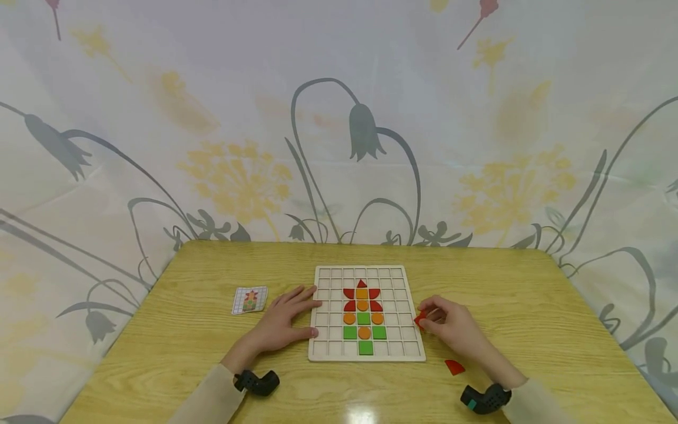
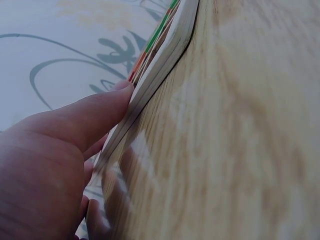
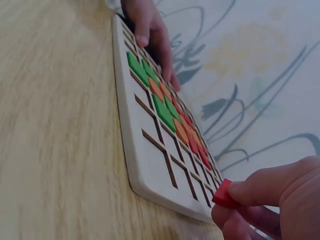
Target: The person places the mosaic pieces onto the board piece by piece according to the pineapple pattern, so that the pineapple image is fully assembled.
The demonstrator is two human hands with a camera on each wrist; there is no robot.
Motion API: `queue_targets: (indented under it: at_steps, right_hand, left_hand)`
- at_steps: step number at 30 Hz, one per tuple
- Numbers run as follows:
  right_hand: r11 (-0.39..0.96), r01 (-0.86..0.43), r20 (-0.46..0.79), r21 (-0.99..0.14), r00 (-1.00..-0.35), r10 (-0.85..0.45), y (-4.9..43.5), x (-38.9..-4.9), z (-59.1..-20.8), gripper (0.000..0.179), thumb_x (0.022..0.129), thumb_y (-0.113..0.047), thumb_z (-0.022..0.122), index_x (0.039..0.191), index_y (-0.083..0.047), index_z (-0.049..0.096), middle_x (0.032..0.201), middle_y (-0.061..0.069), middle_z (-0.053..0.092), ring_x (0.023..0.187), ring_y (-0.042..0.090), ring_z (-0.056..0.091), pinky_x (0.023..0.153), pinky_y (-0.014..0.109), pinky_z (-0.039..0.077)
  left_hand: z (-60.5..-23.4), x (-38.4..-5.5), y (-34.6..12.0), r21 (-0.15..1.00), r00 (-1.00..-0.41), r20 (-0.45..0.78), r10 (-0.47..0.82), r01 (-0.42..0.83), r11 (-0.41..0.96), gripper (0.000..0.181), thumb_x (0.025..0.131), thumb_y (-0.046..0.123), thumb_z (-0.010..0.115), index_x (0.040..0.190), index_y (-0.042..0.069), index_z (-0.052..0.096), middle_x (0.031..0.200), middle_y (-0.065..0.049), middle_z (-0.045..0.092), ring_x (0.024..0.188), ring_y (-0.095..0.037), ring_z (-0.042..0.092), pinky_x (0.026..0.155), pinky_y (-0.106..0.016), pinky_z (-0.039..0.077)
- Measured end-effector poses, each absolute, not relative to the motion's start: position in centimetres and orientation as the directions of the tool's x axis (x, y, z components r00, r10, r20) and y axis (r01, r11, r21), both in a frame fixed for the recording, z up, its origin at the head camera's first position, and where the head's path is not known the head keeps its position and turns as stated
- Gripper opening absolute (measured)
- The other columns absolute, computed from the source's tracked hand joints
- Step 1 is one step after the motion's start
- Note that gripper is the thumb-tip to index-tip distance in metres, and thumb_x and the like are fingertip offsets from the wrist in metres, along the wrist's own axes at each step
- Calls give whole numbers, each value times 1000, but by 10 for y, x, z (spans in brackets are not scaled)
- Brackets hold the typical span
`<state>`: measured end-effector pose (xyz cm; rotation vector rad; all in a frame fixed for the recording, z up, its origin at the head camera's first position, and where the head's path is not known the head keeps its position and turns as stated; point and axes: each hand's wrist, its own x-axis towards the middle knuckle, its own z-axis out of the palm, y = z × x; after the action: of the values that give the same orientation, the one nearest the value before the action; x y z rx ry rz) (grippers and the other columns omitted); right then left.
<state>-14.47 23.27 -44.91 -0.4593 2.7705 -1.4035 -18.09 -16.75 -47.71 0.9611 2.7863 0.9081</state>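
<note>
A white grid board (image 1: 328, 350) lies on the table, its middle cells filled with red, orange and green pieces. My left hand (image 1: 283, 321) rests at the board's left edge, fingers spread and fairly straight; in the left wrist view the thumb (image 2: 100, 112) touches the rim. Between thumb and fingers, my right hand (image 1: 450, 324) pinches a small red tile (image 3: 226, 195) just off the board's right edge. Fingers partly cover that tile, so I cannot tell its full shape. A second red tile (image 1: 454, 367), with one curved side, lies on the table nearer me.
Left of the board is a small card (image 1: 249, 300) printed with a similar coloured pattern on a grid. The wood-grain table (image 1: 185, 353) ends at a flower-printed cloth (image 1: 328, 176) behind. Each wrist wears a black device (image 1: 484, 399).
</note>
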Motion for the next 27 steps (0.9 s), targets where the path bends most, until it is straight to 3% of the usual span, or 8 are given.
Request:
queue_targets:
  at_steps: [10,18,27]
  right_hand:
    - [435,-278,123,-857,-928,-351,200,-134,-453,12,89,0,72,98,-8,72,100,6,66,85,13,68,72,27,57]
    - [362,-295,119,-884,-892,-437,183,-126,-457,9,88,-2,74,93,-8,70,95,7,69,82,13,67,69,27,57]
    - [417,-402,179,-815,-860,-478,177,-125,-462,6,89,-12,76,90,-16,71,87,-7,65,72,7,56,62,24,50]
  left_hand:
    - [-476,-181,-167,553,-806,124,578,540,635,61,92,49,68,144,20,56,161,-1,31,150,-31,18,112,-66,16]
    - [-478,-181,-166,555,-802,139,582,549,625,60,93,47,67,144,18,56,161,-4,31,149,-34,20,112,-67,16]
    - [-475,-179,-166,550,-804,134,579,546,632,59,93,47,67,144,18,56,161,-5,32,149,-34,20,111,-67,15]
